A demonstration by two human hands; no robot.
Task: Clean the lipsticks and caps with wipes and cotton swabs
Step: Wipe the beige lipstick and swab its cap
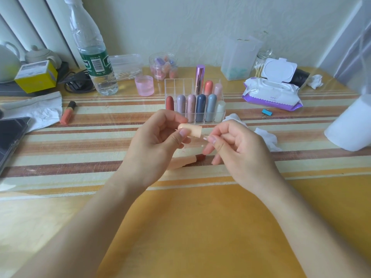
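Note:
My left hand (155, 145) pinches a peach lipstick cap (191, 129) above the table, its open end turned right. My right hand (234, 145) grips a thin cotton swab (205, 138) whose white tip sits just off the cap's opening. Under my hands the uncapped peach lipstick (185, 161) lies on the striped mat, its red bullet pointing right. Behind them stands a clear organizer (195, 103) filled with several coloured lipsticks. An open pack of wipes (271, 93) lies at the back right.
Used wipes (265, 137) lie crumpled right of my hands. A water bottle (92, 51), a pink cup (144, 85), a jar of caps (163, 66) and a swab jar (261, 65) line the back. A lip gloss tube (67, 113) and tablet (10, 137) sit left, a paper roll (351, 125) right.

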